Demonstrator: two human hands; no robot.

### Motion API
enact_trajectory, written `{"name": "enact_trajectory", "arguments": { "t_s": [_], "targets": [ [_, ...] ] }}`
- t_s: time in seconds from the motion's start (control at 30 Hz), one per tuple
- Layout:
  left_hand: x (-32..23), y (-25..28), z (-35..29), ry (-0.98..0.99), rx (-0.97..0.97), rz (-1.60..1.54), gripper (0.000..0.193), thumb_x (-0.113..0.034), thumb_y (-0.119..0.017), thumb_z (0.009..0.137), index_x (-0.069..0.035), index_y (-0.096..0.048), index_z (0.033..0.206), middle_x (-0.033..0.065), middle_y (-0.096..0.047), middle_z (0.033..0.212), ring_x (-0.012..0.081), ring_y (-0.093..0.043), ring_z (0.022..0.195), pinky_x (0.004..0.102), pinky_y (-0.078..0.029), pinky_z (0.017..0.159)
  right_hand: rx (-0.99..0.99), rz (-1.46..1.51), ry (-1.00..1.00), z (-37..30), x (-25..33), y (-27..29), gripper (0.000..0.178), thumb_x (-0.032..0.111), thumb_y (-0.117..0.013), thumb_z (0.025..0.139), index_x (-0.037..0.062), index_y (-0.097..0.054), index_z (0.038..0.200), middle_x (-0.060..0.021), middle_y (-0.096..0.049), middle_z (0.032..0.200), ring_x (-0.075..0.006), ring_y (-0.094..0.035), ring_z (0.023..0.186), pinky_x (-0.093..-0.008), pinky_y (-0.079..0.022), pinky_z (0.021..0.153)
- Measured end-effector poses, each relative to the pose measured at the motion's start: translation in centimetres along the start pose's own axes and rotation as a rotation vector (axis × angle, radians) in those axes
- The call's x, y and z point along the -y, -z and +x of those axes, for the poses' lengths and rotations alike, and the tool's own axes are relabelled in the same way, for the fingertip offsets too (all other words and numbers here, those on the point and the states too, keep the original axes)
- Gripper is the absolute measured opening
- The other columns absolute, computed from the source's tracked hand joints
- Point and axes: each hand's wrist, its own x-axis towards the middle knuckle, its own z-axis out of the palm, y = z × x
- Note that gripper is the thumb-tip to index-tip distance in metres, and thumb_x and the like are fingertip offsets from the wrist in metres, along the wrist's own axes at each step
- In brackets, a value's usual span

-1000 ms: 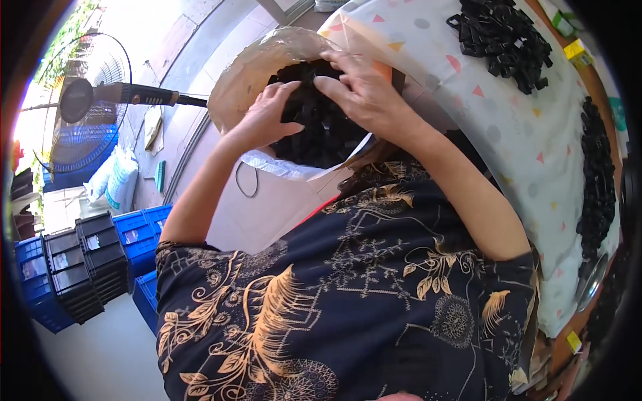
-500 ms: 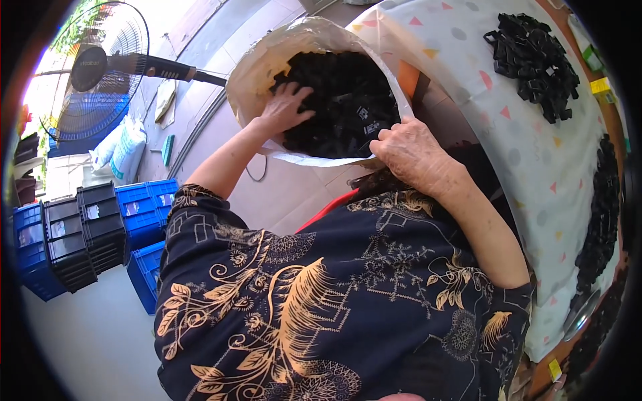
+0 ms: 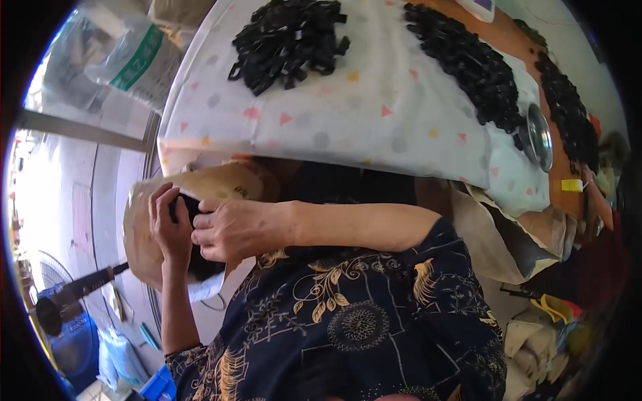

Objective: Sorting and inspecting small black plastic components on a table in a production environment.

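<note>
Below the left end of the table stands a large paper bag [image 3: 142,230], its mouth dark with small black plastic parts [image 3: 207,267]. Over this opening my left hand [image 3: 172,227] is raised, thumb and fingers bent in a curve. My right hand [image 3: 237,230] reaches across from the right, its fingers curled in toward the left hand. Black shows between the two hands; whether it lies in their grip or in the bag behind, I cannot make out. On the table, a heap of black plastic parts [image 3: 287,43] sits near the far left.
A patterned white cloth covers the table [image 3: 348,127]. A long pile of black parts [image 3: 468,67], a metal bowl [image 3: 539,137] and another dark pile [image 3: 565,110] lie to the right. Another open paper bag [image 3: 501,234] stands below right; a fan [image 3: 57,304] is at left.
My view has swung right toward the table. My right hand has left the bag's rim and come beside my left hand, which has risen from the black parts inside.
</note>
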Motion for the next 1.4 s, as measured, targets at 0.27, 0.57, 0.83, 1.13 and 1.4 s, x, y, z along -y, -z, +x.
{"name": "enact_trajectory", "arguments": {
  "t_s": [0.27, 0.57, 0.83, 1.13, 1.4],
  "targets": [
    [-5.3, -8.8, 10.7, -0.196, 0.268, -0.151, 0.050, -0.015, -0.072, 0.085, -0.008, -0.054, 0.130, 0.0177, -0.049, 0.139, 0.0387, -0.047, 0.129, 0.0478, -0.039, 0.106, -0.204, -0.266, -0.716, -13.5, -6.1, 12.2, 0.017, 0.005, -0.068, 0.084, 0.0063, -0.066, 0.100, -0.0094, -0.063, 0.106, -0.0287, -0.062, 0.098, -0.0382, -0.051, 0.086],
    [-4.1, -20.4, 16.0, 0.064, 0.156, -0.262, 0.064, -0.040, -0.061, 0.096, -0.001, -0.042, 0.143, 0.0234, -0.038, 0.150, 0.0415, -0.037, 0.139, 0.0477, -0.032, 0.115, -0.233, -0.394, -1.067, -20.7, -8.2, 15.3, 0.028, -0.001, -0.072, 0.081, 0.0015, -0.064, 0.108, -0.0095, -0.060, 0.113, -0.0286, -0.063, 0.096, -0.0349, -0.054, 0.081],
    [-8.0, -23.0, 16.5, -0.023, 0.188, -0.163, 0.061, -0.036, -0.064, 0.094, -0.007, -0.045, 0.144, 0.0202, -0.040, 0.149, 0.0393, -0.033, 0.141, 0.0490, -0.025, 0.117, 0.196, -0.972, -0.985, -23.7, -14.1, 22.6, 0.026, 0.009, -0.064, 0.084, 0.0111, -0.067, 0.110, -0.0052, -0.061, 0.107, -0.0248, -0.059, 0.098, -0.0388, -0.047, 0.081],
    [-10.2, -21.0, 15.8, -0.151, -0.015, -0.232, 0.044, -0.017, -0.076, 0.078, -0.012, -0.062, 0.119, 0.0075, -0.058, 0.122, 0.0288, -0.052, 0.114, 0.0465, -0.032, 0.105, 0.574, -1.069, -0.863, -27.8, -18.4, 27.2, 0.014, 0.001, -0.058, 0.085, 0.0067, -0.060, 0.098, -0.0078, -0.055, 0.092, -0.0266, -0.059, 0.091, -0.0399, -0.049, 0.075],
    [-12.5, -20.2, 16.3, -0.371, 0.127, -0.077, 0.040, -0.022, -0.077, 0.076, -0.014, -0.065, 0.113, 0.0023, -0.059, 0.108, 0.0234, -0.055, 0.108, 0.0469, -0.033, 0.100, 0.177, -0.714, -0.966, -26.0, -13.5, 24.1, 0.028, -0.005, -0.058, 0.087, 0.0038, -0.061, 0.114, -0.0104, -0.060, 0.107, -0.0313, -0.062, 0.098, -0.0383, -0.054, 0.081]
  ]
}}
